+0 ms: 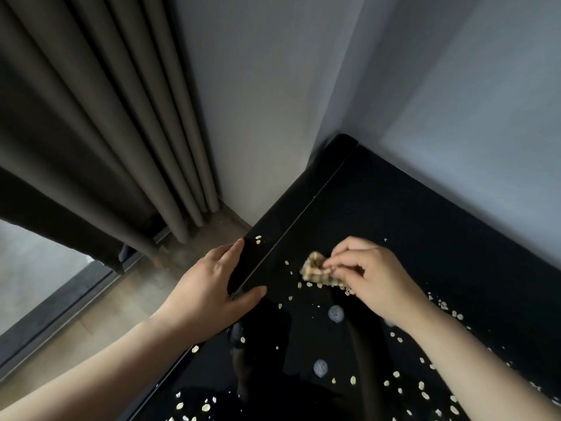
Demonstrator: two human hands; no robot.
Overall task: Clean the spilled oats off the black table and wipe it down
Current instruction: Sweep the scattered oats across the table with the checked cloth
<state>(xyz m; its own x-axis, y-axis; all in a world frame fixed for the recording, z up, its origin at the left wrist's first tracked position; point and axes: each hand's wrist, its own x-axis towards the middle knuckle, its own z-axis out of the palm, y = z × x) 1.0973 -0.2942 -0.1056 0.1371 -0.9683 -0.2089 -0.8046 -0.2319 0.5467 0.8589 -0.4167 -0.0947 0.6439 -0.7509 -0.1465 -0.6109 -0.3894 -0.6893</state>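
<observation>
Beige cloth (317, 270) lies bunched on the black tabletop (425, 208), long axis running far-left to near-right, pinched by fingers of the right hand (376, 281). Left hand (212, 287) rests straight-fingered on the tabletop edge. Oats (396, 374) lie scattered nearer.

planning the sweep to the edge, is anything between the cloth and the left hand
Nothing solid shows. Between the cloth pinched in the right hand and the left hand at the edge of the table lie only a few loose oats and a thin seam line in the black top.
</observation>
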